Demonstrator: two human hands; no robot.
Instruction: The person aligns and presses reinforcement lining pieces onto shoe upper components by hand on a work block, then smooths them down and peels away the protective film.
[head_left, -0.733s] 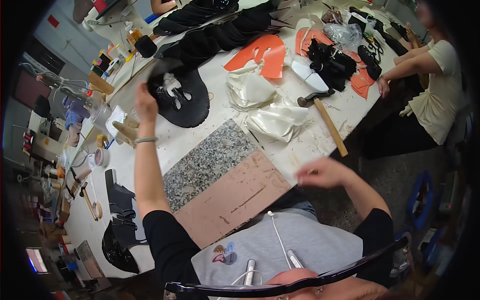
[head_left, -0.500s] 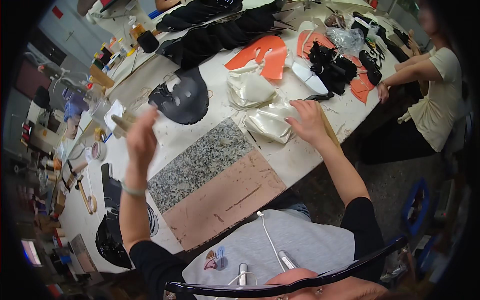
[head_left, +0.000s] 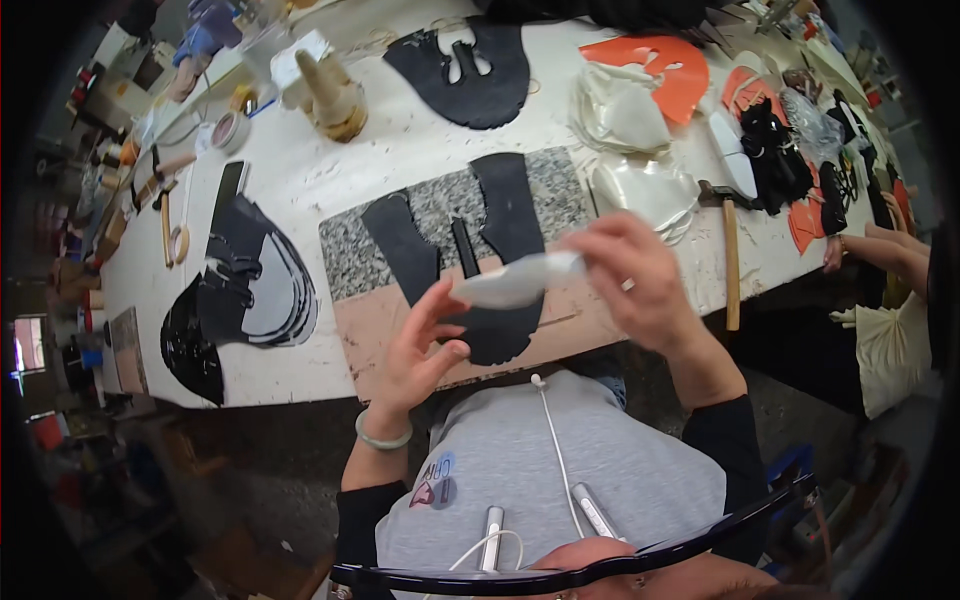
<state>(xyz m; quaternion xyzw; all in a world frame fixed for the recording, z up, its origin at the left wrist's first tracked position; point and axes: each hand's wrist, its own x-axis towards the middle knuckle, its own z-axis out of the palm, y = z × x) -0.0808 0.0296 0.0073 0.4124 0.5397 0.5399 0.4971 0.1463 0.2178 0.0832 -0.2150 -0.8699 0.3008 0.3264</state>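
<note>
My right hand (head_left: 635, 285), blurred, is closed on the right end of a shiny white shoe upper piece (head_left: 515, 282), also smeared by motion. At its left end is my left hand (head_left: 415, 355), fingers apart and thumb spread; whether the fingertips touch the piece is unclear. Below, a black shoe upper piece (head_left: 510, 205) with two long arms lies across a speckled stone slab (head_left: 570, 180) and the pinkish-brown board (head_left: 370, 330) in front of it. Part of this black piece is hidden by the white one and my left fingers.
Stacked white pieces (head_left: 620, 110) and orange ones (head_left: 665, 70) lie at the far right, near a wooden-handled hammer (head_left: 732, 260). Another black upper (head_left: 470, 90) lies beyond the slab, beside a glue pot (head_left: 330, 100). Black pieces (head_left: 225, 300) are piled left. A person's arm (head_left: 885, 252) rests at right.
The view has shifted right and closer. A black upper piece now lies on the slab and board. My right hand has come from the white stack with a white piece; my left hand has moved nearer.
</note>
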